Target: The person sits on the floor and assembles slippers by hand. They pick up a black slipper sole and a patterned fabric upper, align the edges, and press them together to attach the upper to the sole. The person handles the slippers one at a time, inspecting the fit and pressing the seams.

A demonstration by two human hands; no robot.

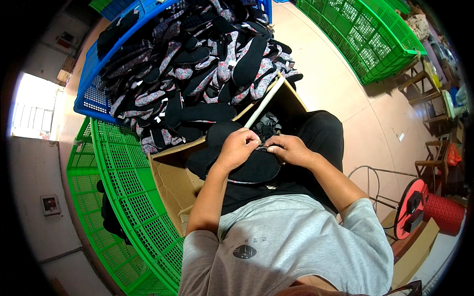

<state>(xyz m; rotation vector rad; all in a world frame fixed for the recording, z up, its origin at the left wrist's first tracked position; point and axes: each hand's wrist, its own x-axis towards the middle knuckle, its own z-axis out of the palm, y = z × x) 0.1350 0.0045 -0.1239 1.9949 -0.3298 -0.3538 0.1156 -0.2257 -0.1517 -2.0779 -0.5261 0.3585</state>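
A black-soled slipper (256, 167) lies over my lap, a trace of patterned fabric at its lower edge. Another black sole (220, 132) lies just beyond it, partly behind my left hand. My left hand (238, 148) is closed in a pinch above the slippers, thumb against fingertips. Close beside it, my right hand (290, 149) also pinches, its fingertips almost meeting the left ones at the slipper's upper edge. Whatever small thing sits between the fingertips is too small to make out. Dark crumpled fabric (267, 124) lies just past my hands.
A large heap of black and floral slippers (197, 64) fills a blue crate (91, 93) ahead. Green crates (133, 192) stand at my left, another green crate (365, 44) far right. A cardboard box (170, 182) and a pale pole (264, 104) are close by. A red round stool (412, 207) lies tipped at right.
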